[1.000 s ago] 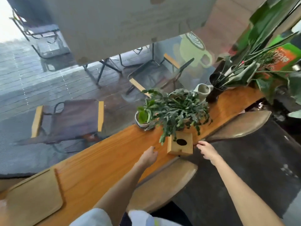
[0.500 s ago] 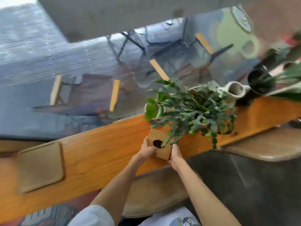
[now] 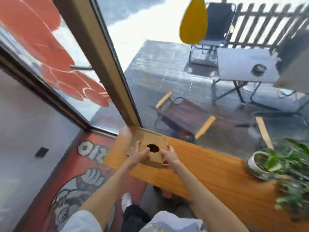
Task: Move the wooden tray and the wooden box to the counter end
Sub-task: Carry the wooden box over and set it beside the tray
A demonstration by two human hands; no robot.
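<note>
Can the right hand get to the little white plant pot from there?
Probably yes. The right hand is on the wooden box, and bare counter lies between it and the white pot. It must let go first.

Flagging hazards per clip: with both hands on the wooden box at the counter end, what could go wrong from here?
The square wooden box with a round hole, held between left hand and right hand, appears to sit on the flat wooden tray and overhang it; it could tip. The orange wooden counter ends just left, so a push might send both off.
</note>
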